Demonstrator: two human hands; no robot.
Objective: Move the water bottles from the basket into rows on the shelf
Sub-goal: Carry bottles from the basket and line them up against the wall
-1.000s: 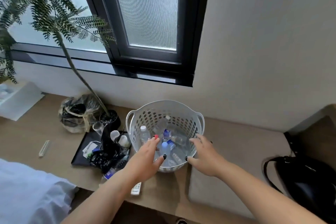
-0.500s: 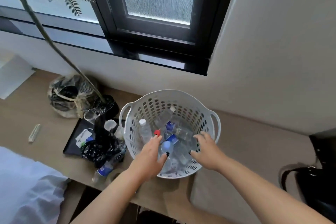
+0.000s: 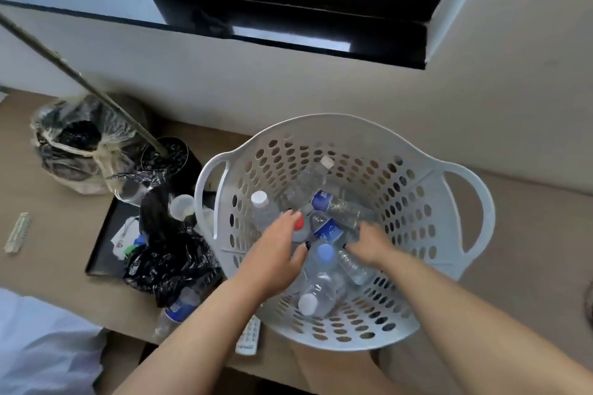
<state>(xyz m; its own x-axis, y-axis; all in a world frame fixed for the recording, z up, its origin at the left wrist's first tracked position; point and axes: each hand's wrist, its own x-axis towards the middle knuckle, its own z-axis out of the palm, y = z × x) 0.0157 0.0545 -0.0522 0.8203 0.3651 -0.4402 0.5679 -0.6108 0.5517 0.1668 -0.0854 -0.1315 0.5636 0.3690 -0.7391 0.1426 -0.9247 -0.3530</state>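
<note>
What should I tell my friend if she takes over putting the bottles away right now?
Left hand: inside the white basket, fingers spread over the bottles, touching near a red-capped bottle; no firm grip visible.
Right hand: also inside the basket, reaching onto a clear bottle; whether it grips cannot be told.
Bottles: several lie piled in the basket, one with a blue cap, one with a white cap.
Done: no bottle lifted out yet.
Left: take every bottle out and line them up in rows on the shelf, which is out of view.
</note>
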